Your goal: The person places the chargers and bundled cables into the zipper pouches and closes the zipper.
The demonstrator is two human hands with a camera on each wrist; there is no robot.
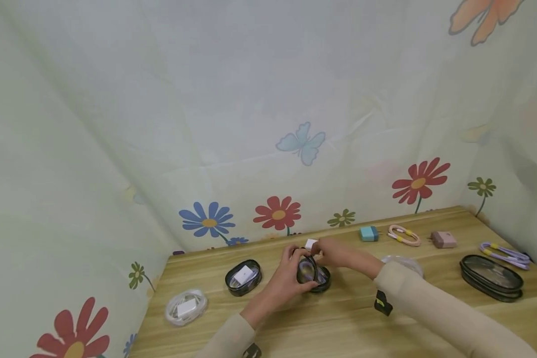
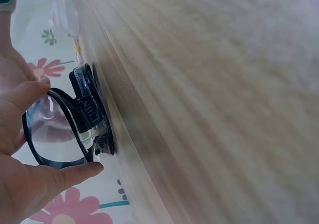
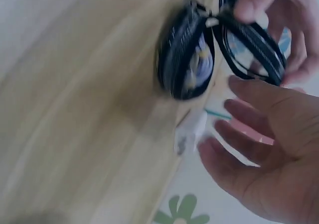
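My left hand grips the raised lid of a small clear case with black zip trim, thumb and fingers at the lid's rim. Inside the case, a light purple coiled cable with a yellow tie shows in the right wrist view. My right hand hovers beside the lid with its fingers loosely bent and apart, its thumb close to the rim. A white charger block stands behind the case near the table's back edge, beside the right hand's fingers in the head view.
To the left lie another black-trimmed case with a white block and a clear coiled bundle. Rightward are a teal charger, peach cable, pink charger, purple cable, closed black-trimmed case and clear pouch.
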